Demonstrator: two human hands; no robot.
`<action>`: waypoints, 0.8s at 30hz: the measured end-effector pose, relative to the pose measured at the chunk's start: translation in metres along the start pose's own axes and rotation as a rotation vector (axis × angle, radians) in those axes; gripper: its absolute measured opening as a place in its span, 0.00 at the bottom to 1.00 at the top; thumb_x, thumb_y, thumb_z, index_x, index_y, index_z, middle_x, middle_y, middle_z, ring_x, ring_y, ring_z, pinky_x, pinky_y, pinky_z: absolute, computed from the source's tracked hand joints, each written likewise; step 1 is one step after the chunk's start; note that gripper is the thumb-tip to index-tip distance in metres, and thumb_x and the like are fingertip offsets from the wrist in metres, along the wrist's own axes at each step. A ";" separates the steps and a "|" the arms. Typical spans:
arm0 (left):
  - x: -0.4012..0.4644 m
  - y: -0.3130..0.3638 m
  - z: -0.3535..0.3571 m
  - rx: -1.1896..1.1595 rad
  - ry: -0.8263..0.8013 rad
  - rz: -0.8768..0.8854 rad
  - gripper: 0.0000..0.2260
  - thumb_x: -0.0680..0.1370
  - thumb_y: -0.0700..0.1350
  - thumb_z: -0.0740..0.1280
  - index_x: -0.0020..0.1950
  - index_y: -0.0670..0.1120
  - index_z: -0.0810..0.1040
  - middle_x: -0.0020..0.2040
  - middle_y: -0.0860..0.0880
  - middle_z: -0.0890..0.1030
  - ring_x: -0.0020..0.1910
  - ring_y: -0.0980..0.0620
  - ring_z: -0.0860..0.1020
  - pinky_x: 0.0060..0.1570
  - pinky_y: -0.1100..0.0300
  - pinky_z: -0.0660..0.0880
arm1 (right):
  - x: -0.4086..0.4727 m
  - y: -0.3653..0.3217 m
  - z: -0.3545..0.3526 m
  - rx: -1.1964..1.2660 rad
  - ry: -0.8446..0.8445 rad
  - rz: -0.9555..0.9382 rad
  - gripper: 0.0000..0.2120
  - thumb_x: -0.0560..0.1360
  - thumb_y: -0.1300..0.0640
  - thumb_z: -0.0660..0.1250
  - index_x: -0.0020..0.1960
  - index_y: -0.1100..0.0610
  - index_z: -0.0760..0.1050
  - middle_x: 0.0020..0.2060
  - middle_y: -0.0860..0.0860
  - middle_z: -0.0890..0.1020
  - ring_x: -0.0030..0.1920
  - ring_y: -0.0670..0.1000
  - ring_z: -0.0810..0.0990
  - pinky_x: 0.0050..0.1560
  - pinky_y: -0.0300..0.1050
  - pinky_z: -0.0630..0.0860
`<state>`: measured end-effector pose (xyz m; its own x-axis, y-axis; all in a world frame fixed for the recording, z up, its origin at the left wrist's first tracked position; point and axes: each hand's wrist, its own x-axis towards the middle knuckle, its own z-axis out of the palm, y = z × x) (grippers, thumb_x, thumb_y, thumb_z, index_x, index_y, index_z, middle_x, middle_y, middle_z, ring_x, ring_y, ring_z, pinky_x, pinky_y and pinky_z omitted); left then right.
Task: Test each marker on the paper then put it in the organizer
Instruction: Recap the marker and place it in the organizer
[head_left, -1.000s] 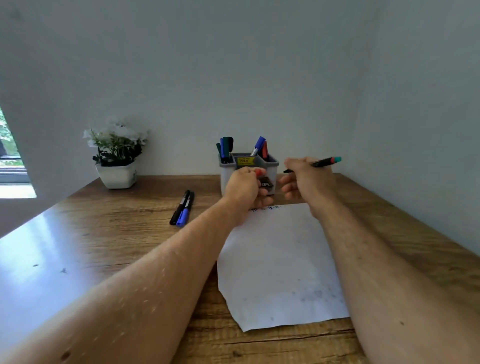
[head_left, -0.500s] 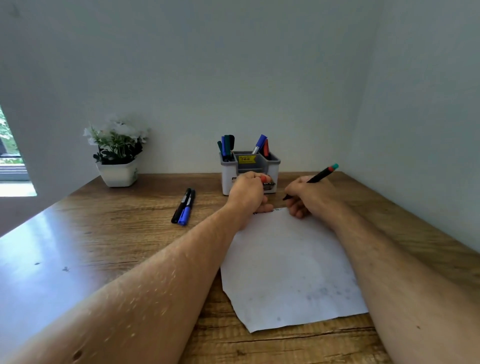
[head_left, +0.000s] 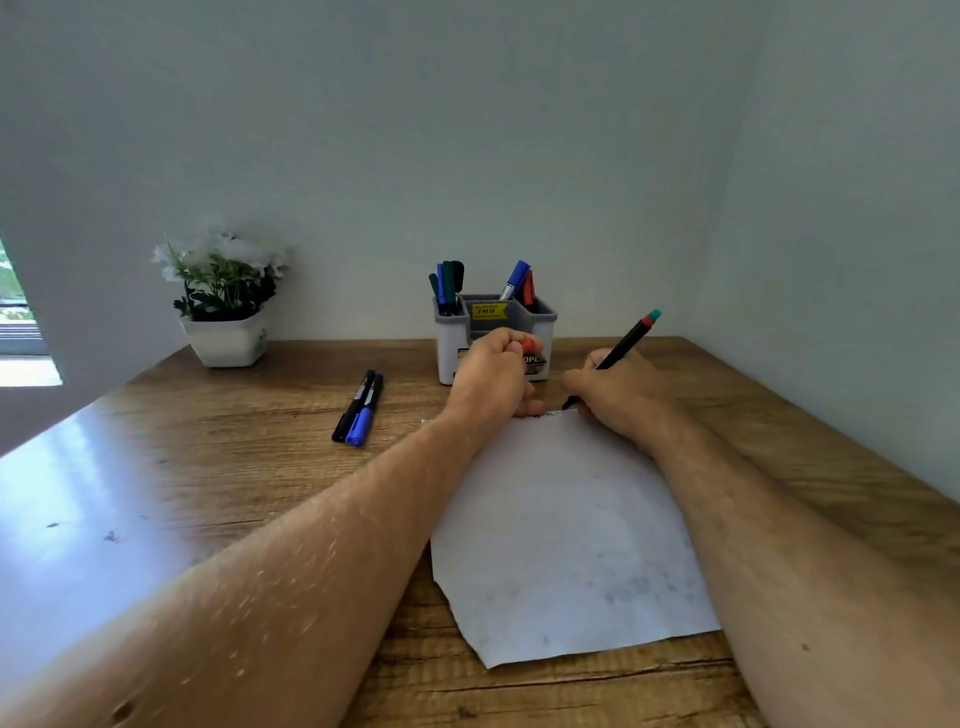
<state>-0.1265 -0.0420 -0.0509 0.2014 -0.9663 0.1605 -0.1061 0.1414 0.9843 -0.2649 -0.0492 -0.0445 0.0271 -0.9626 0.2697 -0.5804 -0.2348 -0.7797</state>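
My right hand grips a black marker with a teal and red end, its tip down at the far edge of the white paper. Small ink marks show there. My left hand is closed around a red cap and rests at the paper's top edge. Behind both hands stands the grey and white organizer, with several markers upright in its back compartments. Two loose markers, one black and one blue-capped, lie side by side left of the paper.
A white pot with white flowers stands at the back left of the wooden desk. Walls close in behind and to the right. A bright window edge shows at far left.
My right hand dropped from in front of the organizer down to the paper's far edge, tilting the marker upright. My left hand lowered with the red cap onto the paper.
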 end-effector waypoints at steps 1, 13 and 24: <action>0.000 0.000 0.000 0.005 -0.002 -0.002 0.13 0.85 0.44 0.54 0.54 0.49 0.78 0.46 0.48 0.76 0.42 0.50 0.76 0.44 0.46 0.83 | 0.000 0.000 0.000 -0.013 -0.007 0.000 0.13 0.71 0.55 0.69 0.30 0.54 0.71 0.29 0.49 0.79 0.32 0.46 0.76 0.31 0.42 0.66; 0.003 -0.002 0.000 0.043 -0.009 -0.038 0.13 0.85 0.43 0.54 0.58 0.47 0.78 0.49 0.46 0.76 0.43 0.49 0.76 0.47 0.47 0.83 | 0.003 0.000 0.001 -0.016 -0.034 0.016 0.12 0.71 0.56 0.68 0.30 0.55 0.71 0.32 0.55 0.81 0.33 0.51 0.77 0.32 0.42 0.69; 0.005 -0.004 0.000 0.044 -0.010 -0.052 0.14 0.84 0.42 0.54 0.57 0.47 0.79 0.48 0.45 0.75 0.42 0.49 0.76 0.45 0.47 0.83 | 0.001 -0.001 0.000 -0.026 -0.032 -0.002 0.12 0.71 0.57 0.69 0.31 0.55 0.70 0.32 0.54 0.79 0.33 0.49 0.75 0.31 0.41 0.66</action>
<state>-0.1247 -0.0477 -0.0536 0.1976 -0.9742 0.1087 -0.1387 0.0820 0.9869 -0.2642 -0.0500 -0.0436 0.0543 -0.9661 0.2524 -0.6016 -0.2334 -0.7639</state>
